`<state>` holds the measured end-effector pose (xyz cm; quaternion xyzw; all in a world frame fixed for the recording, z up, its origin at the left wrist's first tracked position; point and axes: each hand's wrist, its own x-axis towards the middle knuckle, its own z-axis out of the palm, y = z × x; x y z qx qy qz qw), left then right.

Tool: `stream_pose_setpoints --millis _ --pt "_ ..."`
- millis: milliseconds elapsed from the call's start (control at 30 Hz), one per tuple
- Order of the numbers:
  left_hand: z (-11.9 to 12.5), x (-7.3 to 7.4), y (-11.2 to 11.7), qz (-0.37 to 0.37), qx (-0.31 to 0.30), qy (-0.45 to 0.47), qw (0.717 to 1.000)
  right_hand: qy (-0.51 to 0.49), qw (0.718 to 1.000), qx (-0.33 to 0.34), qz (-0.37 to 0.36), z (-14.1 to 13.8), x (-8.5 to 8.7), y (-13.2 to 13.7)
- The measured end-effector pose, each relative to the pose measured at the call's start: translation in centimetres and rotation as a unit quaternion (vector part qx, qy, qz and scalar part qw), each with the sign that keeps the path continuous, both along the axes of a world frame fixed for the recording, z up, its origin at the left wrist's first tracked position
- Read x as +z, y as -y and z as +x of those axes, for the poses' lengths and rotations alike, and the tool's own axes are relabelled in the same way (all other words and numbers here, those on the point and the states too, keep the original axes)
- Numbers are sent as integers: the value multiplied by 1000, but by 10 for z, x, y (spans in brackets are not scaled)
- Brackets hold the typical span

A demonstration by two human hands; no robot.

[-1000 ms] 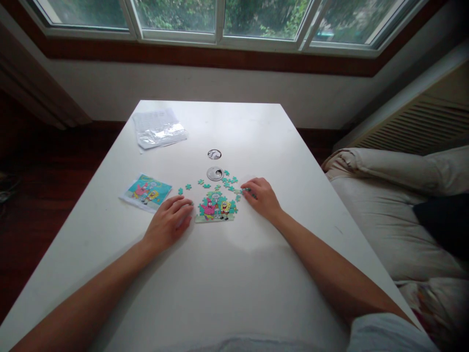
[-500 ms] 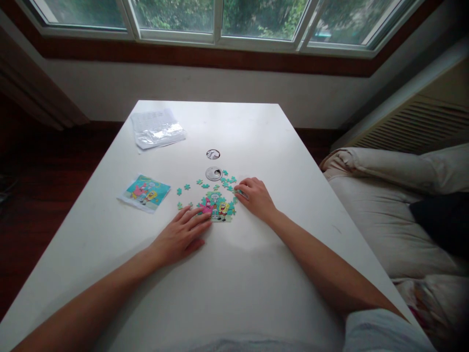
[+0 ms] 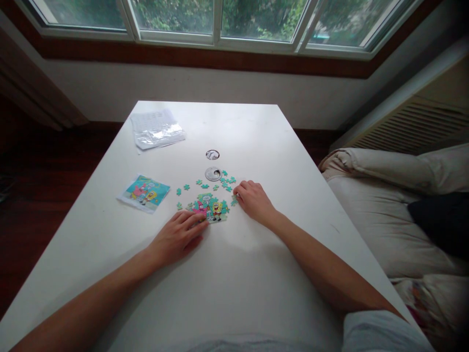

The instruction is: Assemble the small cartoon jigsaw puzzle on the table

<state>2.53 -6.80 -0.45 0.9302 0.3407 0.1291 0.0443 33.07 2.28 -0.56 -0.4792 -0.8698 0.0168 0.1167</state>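
A partly joined jigsaw puzzle [image 3: 217, 209] with cartoon figures lies on the white table, its pink figure at the left and its yellow one at the right. My left hand [image 3: 179, 233] rests flat, fingers stretched out over the puzzle's lower left edge. To the right of the puzzle, my right hand [image 3: 254, 201] is curled, with its fingertips closed at a green puzzle piece [image 3: 233, 201]. The fingers partly cover that piece. Several loose green puzzle pieces [image 3: 205, 186] are scattered behind the joined part.
A picture card in a clear wrapper [image 3: 145, 193] lies left of the puzzle. Farther back are a clear plastic bag with paper [image 3: 157, 129], a round table hole [image 3: 212, 155] and its grey cover [image 3: 213, 173]. A sofa [image 3: 381, 220] stands right of the table [image 3: 249, 293].
The joined puzzle has shifted left and turned slightly, with my left hand on its edge. A green piece now shows apart from it, by my right fingertips, which have curled in more.
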Motion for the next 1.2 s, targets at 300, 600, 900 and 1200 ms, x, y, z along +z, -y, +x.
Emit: stream_pose_setpoints --millis 300,600,900,1200 --pt "-1 -1 -1 -6 0 -7 1000 -23 999 -1 -43 0 9 5" --pt "-4 -5 -2 0 -1 11 1000 -208 971 66 -98 1 17 8" --pt "-5 -4 -2 4 4 8 1000 -274 943 64 -178 -8 8 28" --pt "-5 -7 -3 0 3 30 1000 -123 988 95 -12 -30 -4 27"
